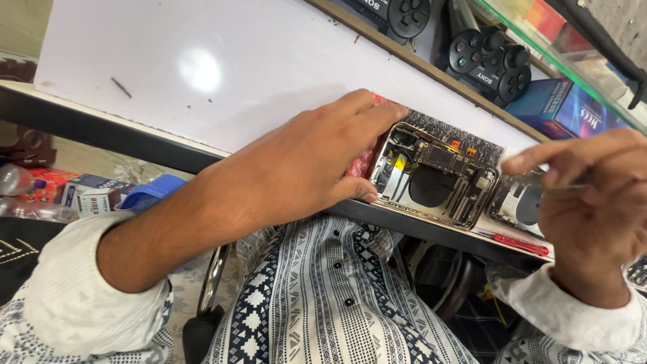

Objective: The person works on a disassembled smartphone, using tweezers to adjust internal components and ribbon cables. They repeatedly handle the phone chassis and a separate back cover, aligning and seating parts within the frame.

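Both hands are at the bench edge: the left hand is spread flat, pinning the opened phone chassis, while the right hand is pinched around thin tweezers beside a second housing. The chassis is best held firmly, and the tweezers kept light over the exposed board.

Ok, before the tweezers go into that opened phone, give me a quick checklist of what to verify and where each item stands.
1. Opened phone housing steadied: ok, left hand presses on its left end.
2. Housing fully on the white table: not ok, it sits at the near edge.
3. Tool in right hand: ok, thin metal tweezers pinched between fingers.
4. Tweezer tip position: cannot tell, fingers hide it.
5. Second opened housing clear of the work: not ok, it lies right beside the first.
6. Red screwdriver within reach: ok, at the table edge.
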